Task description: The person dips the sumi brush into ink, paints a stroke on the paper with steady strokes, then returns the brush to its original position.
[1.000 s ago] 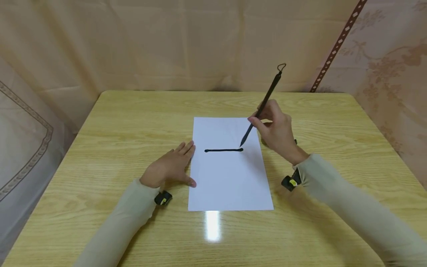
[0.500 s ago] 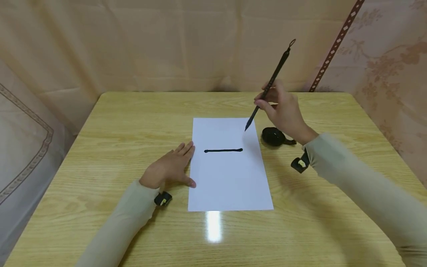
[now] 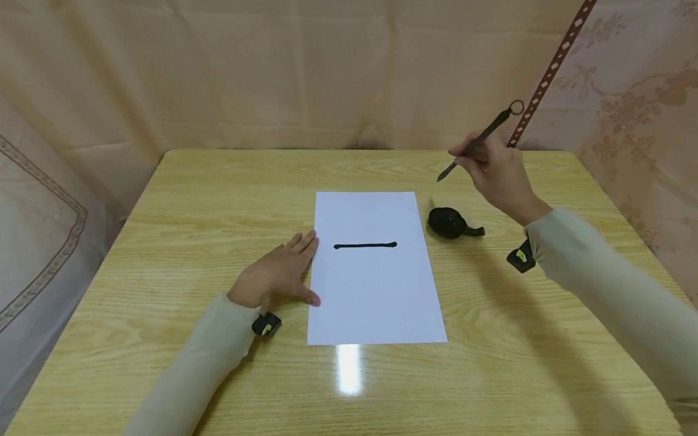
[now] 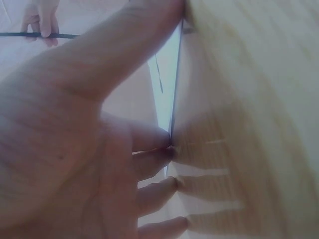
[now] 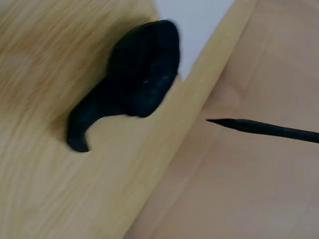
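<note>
A white sheet of paper point(image 3: 376, 290) with one black horizontal stroke point(image 3: 365, 246) lies on the table. My left hand point(image 3: 280, 272) rests at the sheet's left edge, fingers spread, thumb and fingertips on its border. In the right hand point(image 3: 498, 175) I pinch a black ink brush point(image 3: 480, 138), raised beyond the sheet's far right corner. The brush slants, tip down to the left and hanging loop up. Below it stands a black ink dish with a curved handle point(image 3: 447, 223), just right of the paper; in the right wrist view the brush tip point(image 5: 224, 122) points toward the dish point(image 5: 144, 69).
The wooden table point(image 3: 218, 181) ends at a back edge against a hanging beige curtain point(image 3: 245, 72). A patterned cloth point(image 3: 643, 109) hangs on the right, another on the left. Small black cameras sit at both wrists.
My right hand has lifted the brush away from the stroke's right end and carried it right and back, uncovering the ink dish. The left hand and paper stay in place.
</note>
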Motion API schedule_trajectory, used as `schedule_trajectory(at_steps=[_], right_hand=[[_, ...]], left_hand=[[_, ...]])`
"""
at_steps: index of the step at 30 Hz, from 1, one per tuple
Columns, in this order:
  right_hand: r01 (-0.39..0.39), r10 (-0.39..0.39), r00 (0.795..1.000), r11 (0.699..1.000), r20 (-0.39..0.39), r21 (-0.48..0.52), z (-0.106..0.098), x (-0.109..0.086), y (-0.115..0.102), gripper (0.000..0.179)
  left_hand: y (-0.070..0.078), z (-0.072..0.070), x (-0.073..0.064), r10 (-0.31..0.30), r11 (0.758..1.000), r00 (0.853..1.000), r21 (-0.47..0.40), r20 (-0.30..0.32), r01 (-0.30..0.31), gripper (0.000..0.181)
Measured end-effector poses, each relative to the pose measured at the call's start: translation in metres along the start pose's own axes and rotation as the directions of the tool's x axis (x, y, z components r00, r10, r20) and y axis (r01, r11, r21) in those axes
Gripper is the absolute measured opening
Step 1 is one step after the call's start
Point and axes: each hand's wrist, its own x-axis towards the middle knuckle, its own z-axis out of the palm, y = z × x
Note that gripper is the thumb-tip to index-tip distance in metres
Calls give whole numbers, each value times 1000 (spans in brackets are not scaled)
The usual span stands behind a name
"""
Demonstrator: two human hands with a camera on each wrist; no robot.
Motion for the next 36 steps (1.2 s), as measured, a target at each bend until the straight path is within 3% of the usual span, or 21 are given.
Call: schedule_trajectory(at_steps=[5,9,11,15,18,23,25,26,30,36], right_hand=[[92,-84,994,991,73,-102,-5,-15,10,24],[241,-221,966,958,137,-155,-9,-29,19,23],[321,-291,941,928,172,-191,-11,-34,23,23],[466,-394,881,819,262,-335,-14,-44,28,38],[533,-434,843,758,318,-377,-15,-51,30,39],[591,-482,798,743,362,-313,-16,-60,36,37],[603,-492,783,752,381,-268,-16,-65,39,15],[611,-499,775,749,389,-257,-16,-67,40,14],[634,-524,751,741,401,-219,-17,-76,46,74],[670,-577,717,726,392,-156,-16,-93,52,65]], left_hand=[[-1,0,-1,10,1000,1000,-7,-4,-10,116],[-1,0,-1,14,1000,1000,-10,-8,-14,116],[0,0,-1,13,1000,1000,-9,-7,-13,117],[0,-1,0,9,1000,1000,4,-4,-9,117],[-1,-1,0,9,1000,1000,14,-2,-9,117],[-1,-2,-1,4,1000,1000,15,2,-4,117],[-1,-2,-1,4,1000,1000,7,1,-4,117],[-1,-2,-1,5,1000,1000,5,1,-5,117],[-1,-1,0,9,1000,1000,-5,0,-9,116],[0,-1,0,7,1000,1000,-6,7,-6,116]])
